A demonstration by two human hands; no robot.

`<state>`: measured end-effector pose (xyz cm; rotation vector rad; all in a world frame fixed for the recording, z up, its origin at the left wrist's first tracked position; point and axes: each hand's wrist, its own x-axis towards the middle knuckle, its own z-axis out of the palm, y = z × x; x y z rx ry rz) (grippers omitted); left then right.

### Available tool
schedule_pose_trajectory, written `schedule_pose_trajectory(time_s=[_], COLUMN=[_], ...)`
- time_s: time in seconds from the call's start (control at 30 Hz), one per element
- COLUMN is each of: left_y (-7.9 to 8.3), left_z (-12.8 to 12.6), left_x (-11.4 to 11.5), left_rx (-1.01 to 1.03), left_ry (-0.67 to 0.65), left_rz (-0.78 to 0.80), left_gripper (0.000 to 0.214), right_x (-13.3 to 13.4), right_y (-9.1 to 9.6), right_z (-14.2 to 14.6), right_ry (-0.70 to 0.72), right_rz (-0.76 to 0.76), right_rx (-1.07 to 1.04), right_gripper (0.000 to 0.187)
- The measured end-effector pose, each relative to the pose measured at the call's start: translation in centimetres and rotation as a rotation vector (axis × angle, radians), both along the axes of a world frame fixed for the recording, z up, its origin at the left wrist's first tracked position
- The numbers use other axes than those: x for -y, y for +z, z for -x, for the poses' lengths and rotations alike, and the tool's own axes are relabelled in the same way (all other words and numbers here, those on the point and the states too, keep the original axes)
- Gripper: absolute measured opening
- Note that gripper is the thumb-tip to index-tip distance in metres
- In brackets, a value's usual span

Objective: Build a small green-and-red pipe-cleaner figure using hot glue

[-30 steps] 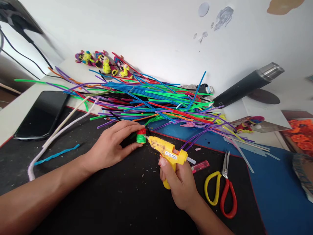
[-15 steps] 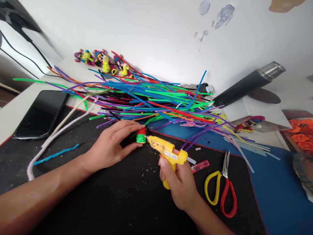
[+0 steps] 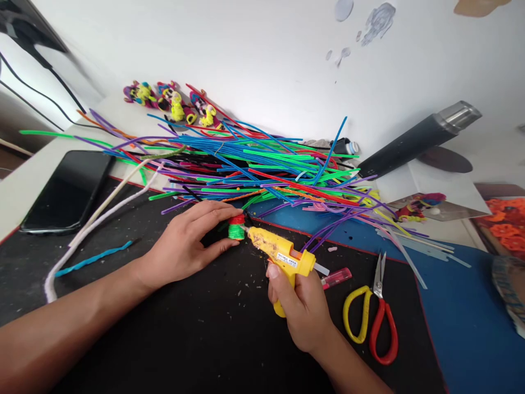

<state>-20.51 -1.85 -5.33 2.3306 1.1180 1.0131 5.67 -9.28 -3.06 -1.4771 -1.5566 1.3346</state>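
My left hand (image 3: 192,238) pinches a small red and green coil of wound pipe cleaner (image 3: 236,232) between thumb and fingers, just above the black mat (image 3: 176,350). My right hand (image 3: 299,306) is wrapped round the handle of a yellow hot glue gun (image 3: 283,257), stained brown toward its nozzle. The nozzle tip meets the right side of the coil, near where red and green join. A clear glue stick (image 3: 321,269) pokes out of the gun's back end. Behind both hands spreads a pile of loose pipe cleaners (image 3: 254,158) in many colours.
Scissors (image 3: 379,312) with yellow and red handles lie right of my right hand, beside a pink-red tool (image 3: 336,278). A phone (image 3: 65,191) rests at the left, near a twisted blue pipe cleaner (image 3: 94,258). Several pipe-cleaner figures (image 3: 176,106) and a dark flask (image 3: 418,139) are farther back.
Almost nothing differs. Both hands, the coil and the glue gun hold their places, and the view has shifted only very slightly.
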Motion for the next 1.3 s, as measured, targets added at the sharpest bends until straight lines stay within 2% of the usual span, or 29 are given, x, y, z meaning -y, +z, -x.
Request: schedule_pose_trajectory(time_s=[0.73,1.3], left_y=[0.1,0.14], left_z=[-0.06,0.03], left_x=[0.0,0.04], left_rx=[-0.005,-0.02], left_ry=[-0.002,0.0], left_rz=[0.011,0.02], left_gripper=[0.038,0.039], right_x=[-0.19,-0.15], right_y=[0.67,0.46], right_z=[0.15,0.16], right_ry=[0.011,0.004], right_rz=[-0.038,-0.068], right_rx=[0.038,0.053], right_gripper=[0.053,0.054])
